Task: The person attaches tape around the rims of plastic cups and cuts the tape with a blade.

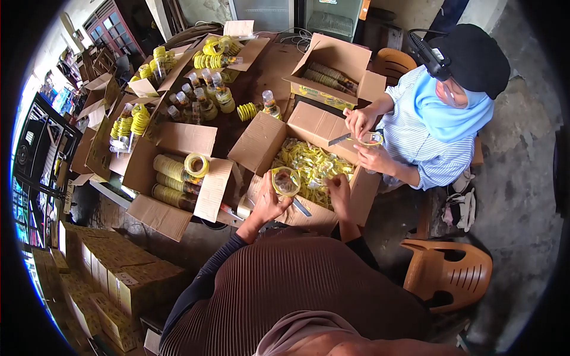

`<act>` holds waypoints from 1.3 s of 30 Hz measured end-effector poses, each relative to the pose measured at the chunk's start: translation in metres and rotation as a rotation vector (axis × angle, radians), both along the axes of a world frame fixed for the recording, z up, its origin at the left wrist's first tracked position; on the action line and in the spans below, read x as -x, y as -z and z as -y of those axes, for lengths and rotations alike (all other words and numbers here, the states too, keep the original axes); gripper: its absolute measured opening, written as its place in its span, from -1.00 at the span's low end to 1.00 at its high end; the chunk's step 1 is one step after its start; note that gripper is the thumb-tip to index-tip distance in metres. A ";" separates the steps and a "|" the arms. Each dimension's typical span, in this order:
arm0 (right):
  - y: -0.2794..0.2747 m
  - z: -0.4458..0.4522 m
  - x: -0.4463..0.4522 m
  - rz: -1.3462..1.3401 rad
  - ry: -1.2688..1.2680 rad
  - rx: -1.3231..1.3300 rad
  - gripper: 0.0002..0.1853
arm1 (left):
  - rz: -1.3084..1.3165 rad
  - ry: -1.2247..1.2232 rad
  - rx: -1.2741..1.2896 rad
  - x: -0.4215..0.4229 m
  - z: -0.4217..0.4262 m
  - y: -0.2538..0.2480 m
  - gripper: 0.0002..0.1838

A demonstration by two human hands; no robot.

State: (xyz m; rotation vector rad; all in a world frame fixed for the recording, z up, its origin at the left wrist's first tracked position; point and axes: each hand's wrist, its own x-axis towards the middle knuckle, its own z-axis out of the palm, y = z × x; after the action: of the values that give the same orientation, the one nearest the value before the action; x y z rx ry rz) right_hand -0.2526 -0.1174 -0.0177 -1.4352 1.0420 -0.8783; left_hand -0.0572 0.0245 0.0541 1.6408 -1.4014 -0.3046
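Note:
My left hand (269,203) holds a round, yellow-rimmed clear piece (285,181) upright over the near edge of an open carton. A dark flat blade (301,207) sticks out beside that hand, pointing down and right. My right hand (339,194) is at the right part of the same carton, over yellow and clear wrapped pieces (306,163); its fingers are bent together, and what they hold is too small to make out. The carton (261,142) has its flaps spread open.
Across the carton a co-worker (442,118) holds a similar ring (371,138) and a blade (339,139). Left stands a box (178,136) with stacked yellow rings; behind are jars (224,98) and another box (338,56). An orange chair (448,273) stands at the right.

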 end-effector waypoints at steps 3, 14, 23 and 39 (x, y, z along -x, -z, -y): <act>0.005 -0.001 -0.002 -0.103 -0.046 0.279 -0.88 | -0.001 0.031 0.078 -0.002 -0.004 0.008 -0.21; -0.103 -0.042 -0.039 -0.338 -0.307 0.810 -0.58 | 0.122 0.030 0.037 0.006 -0.008 -0.015 -0.31; -0.101 -0.041 -0.047 -0.610 -0.559 0.985 -0.70 | 0.200 0.254 -0.303 -0.007 -0.013 -0.027 0.04; -0.095 -0.041 -0.044 -0.456 -0.617 0.882 -0.80 | -0.078 0.498 -0.117 -0.020 -0.005 0.012 -0.25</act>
State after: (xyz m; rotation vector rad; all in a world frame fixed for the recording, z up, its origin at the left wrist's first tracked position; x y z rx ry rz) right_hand -0.2085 -0.0769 0.0774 -2.6072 0.4261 -0.5593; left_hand -0.0368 0.0294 0.0418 1.3325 -1.7457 -0.7398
